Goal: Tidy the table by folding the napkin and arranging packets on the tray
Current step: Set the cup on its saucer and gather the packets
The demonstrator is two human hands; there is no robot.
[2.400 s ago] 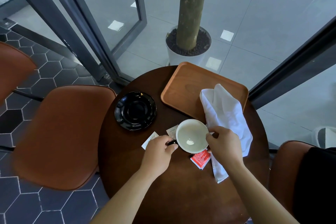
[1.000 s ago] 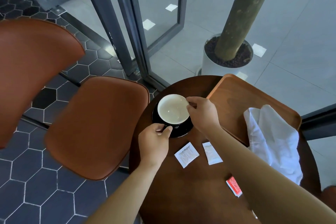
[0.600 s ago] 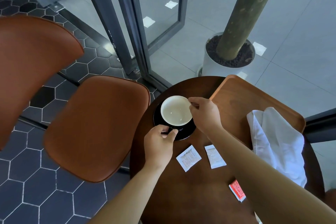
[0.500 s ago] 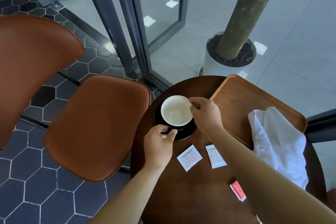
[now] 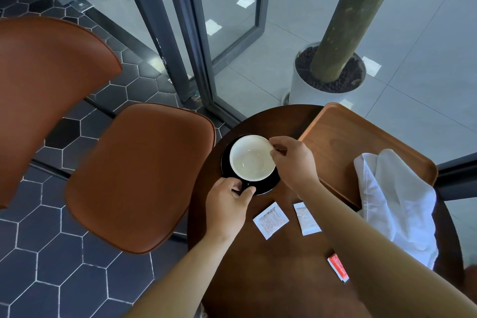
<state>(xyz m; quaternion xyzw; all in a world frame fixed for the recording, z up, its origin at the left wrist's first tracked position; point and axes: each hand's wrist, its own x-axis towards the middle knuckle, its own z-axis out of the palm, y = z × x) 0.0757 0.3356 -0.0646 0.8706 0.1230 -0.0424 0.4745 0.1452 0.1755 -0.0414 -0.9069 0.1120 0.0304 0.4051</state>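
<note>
L hand [image 5: 227, 204]: thumb + fingers curled, pinching the small black handle of a round glazed ceramic cup [image 5: 251, 160], white inside. R hand [image 5: 291, 160]: fingertips pinch the cup's far-right rim. Cup sits upright on a glossy black round saucer [image 5: 267, 187], on a round dark-brown wooden table [image 5: 258, 279] w/ smooth matte top.

Rectangular orange-brown wooden tray [image 5: 335, 142], rounded corners, raised lip, at table's far right. Crumpled white cloth napkin [image 5: 392, 204], unfolded, soft creases: part on tray, rest draped over tray's near edge onto table.

Square white paper packet [image 5: 270, 220] + oblong white paper packet [image 5: 307, 218], both flat w/ fine print, lie side by side on table, off tray. Red-and-white packet [image 5: 338, 267] nearer the person, partly hidden by R forearm.

Smooth brown leather-look chair [image 5: 139, 175] left of table.
</note>
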